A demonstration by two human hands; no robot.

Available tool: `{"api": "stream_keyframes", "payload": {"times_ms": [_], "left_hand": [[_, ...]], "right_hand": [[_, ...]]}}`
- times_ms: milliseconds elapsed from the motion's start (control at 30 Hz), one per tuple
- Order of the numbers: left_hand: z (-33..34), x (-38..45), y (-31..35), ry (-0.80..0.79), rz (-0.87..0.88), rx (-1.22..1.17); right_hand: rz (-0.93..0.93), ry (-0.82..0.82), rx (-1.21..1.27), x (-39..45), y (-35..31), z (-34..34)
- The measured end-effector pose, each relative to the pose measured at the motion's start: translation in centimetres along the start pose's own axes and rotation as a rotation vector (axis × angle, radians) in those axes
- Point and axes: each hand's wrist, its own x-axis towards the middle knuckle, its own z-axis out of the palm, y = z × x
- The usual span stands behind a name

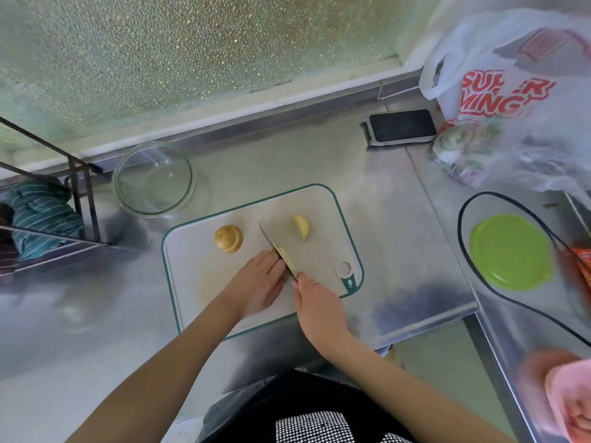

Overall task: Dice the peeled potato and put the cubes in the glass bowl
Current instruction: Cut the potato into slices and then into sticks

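On the white green-rimmed cutting board [198, 282] lie a rounded potato half [228, 239] at the left and a potato wedge [302, 226] at the right. My right hand [315, 303] grips the handle of a knife [275, 246], blade pointing away. Its edge is down on a potato piece [279, 250] that my left hand [259, 284] holds with its fingertips; that piece is mostly hidden by fingers and blade. The glass bowl [153, 179] stands behind the board's left corner, with one small bit inside.
A phone [401, 126] lies at the back right beside plastic bags [511, 91]. A green lid [510, 252] and a black cord [473, 279] are on the right counter. A wire rack [64, 203] with a striped cloth stands at left. A pink cloth [569, 391] is at lower right.
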Motion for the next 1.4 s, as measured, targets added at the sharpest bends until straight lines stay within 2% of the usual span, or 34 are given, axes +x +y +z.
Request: {"api": "stream_keyframes", "payload": {"times_ms": [200,300,533,667,1067,1200,1400], "left_hand": [[-0.4,-0.1,0.3,0.024,-0.015,0.032],[-0.6,-0.2,0.4,0.045,0.003,0.05],[-0.9,-2.1,-0.3,0.102,-0.076,0.065],[-1.1,-1.5,-0.7,0.04,-0.062,0.106],[-1.2,-1.5,-0.5,0.021,-0.056,0.142],[-1.5,-1.1,-0.1,0.033,0.021,0.206],[-1.2,-1.0,-0.4,0.05,0.112,0.231]], "right_hand": [[-0.003,-0.005,-0.141,0.6,0.9,-1.2],[0.13,0.071,0.005,0.5,2.0,-1.8],[-0.017,0.106,0.169,-0.5,1.2,-1.5],[-0.071,0.099,0.118,-0.4,0.6,-1.3],[-0.087,0.114,0.041,-0.6,-0.1,-0.2],[-0.091,0.118,-0.027,-0.8,-0.2,-0.4],[-0.091,0.244,-0.128,-0.6,-0.5,-0.1]]}}
